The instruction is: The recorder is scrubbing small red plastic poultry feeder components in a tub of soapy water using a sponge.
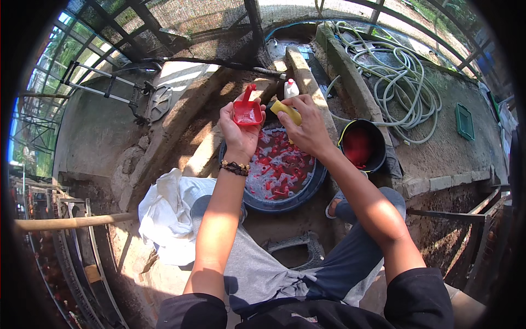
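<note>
My left hand (239, 133) holds a small red plastic cup (248, 114) with a stem-like handle pointing away from me; its inside looks wet. Between the thumb and fingers of my right hand (306, 123) is a yellow sponge (286, 112), a little to the right of the cup and apart from it. Below both hands stands a large dark round tub (283, 207), where many similar red pieces (283, 164) lie in foamy water. My left forearm covers part of the tub's left side.
Right of the tub is a black bucket (376, 158) with something red inside. A white bottle with a red cap (291, 88) stands behind the tub. Coiled hose (411, 82) and a green tray (464, 121) lie at right. White cloth (166, 218) is at left, near a bamboo pole (78, 222).
</note>
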The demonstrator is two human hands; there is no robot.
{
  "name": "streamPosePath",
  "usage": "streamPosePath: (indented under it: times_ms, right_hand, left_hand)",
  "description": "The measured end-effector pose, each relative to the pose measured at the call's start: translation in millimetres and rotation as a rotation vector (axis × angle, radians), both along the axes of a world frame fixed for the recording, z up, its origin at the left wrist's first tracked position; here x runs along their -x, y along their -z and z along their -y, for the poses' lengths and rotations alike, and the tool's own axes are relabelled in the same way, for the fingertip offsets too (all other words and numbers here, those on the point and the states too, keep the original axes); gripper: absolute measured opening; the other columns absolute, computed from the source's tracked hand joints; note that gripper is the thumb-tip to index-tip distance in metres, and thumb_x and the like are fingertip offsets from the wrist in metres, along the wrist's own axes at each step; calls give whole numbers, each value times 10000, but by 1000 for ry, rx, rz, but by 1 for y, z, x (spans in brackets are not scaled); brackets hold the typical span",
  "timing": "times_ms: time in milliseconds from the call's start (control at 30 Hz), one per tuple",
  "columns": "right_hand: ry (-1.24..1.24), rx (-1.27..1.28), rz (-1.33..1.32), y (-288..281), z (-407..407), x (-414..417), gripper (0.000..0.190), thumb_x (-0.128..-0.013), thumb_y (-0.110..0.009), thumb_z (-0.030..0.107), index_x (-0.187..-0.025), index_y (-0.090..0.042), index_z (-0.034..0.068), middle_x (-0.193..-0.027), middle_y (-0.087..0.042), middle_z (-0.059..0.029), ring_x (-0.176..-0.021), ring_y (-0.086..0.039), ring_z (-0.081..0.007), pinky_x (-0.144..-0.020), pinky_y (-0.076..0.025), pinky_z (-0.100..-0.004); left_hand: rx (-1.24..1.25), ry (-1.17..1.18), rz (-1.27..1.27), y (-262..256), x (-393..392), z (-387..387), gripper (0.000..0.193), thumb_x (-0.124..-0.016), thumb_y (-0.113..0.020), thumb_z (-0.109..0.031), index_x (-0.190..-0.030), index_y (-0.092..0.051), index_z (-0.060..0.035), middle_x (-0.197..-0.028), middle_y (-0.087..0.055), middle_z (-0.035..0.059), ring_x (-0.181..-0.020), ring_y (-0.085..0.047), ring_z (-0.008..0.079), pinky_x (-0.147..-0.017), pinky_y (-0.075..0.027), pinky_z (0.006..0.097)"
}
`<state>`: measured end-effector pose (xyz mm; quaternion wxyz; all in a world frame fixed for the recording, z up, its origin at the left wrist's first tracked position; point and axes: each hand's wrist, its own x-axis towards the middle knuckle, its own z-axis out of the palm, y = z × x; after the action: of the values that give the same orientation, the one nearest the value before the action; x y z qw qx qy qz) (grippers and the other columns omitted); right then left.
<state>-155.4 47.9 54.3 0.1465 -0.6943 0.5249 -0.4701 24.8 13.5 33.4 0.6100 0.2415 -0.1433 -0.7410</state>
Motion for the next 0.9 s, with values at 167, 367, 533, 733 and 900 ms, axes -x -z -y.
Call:
streamPosePath:
  times_ms: [167, 367, 533, 733, 900]
  right_hand:
    - [3, -70, -27, -5, -4, -5, 293, -872, -686, 221, -1070, -647, 9, -972, -621, -162, -891, -655, -335, -776, -507, -405]
    - [65, 4, -187, -7, -6, -10, 218, -836, -705, 204, -1012, -683, 77, -924, -611, -111, -794, -654, -323, -689, -517, -410]
    - [25, 151, -124, 1, -4, -13, 163, -799, -706, 156, -957, -690, 118, -900, -605, -90, -774, -651, -276, -656, -523, -373]
    - [-9, 230, -266, 7, -7, -25, 123, -782, -668, 122, -900, -696, 103, -910, -615, -88, -890, -642, -262, -691, -530, -377]
    - [-148, -14, -330, 7, -27, -30, 137, -840, -670, 167, -940, -709, 81, -955, -644, -111, -906, -647, -281, -718, -524, -391]
  left_hand:
    - [-34, 65, 47, 1, 13, -9, 439, -977, -420, -371, -1214, -560, -29, -1067, -673, 125, -929, -663, 241, -795, -561, 363]
    - [-154, -83, 408, 2, 29, -12, 413, -1021, -384, -441, -1079, -600, -94, -996, -673, 39, -872, -667, 150, -758, -561, 294]
    - [-119, 46, 386, 1, 28, -16, 415, -1035, -387, -435, -1120, -586, -81, -992, -668, 46, -875, -664, 142, -738, -553, 306]
    - [-48, -55, 572, 10, 30, -19, 383, -1039, -396, -419, -1083, -596, -95, -970, -663, 44, -871, -644, 137, -766, -526, 296]
    - [-55, -169, 468, 9, 28, -26, 445, -1043, -364, -412, -1023, -631, -56, -917, -683, 59, -817, -651, 165, -774, -513, 290]
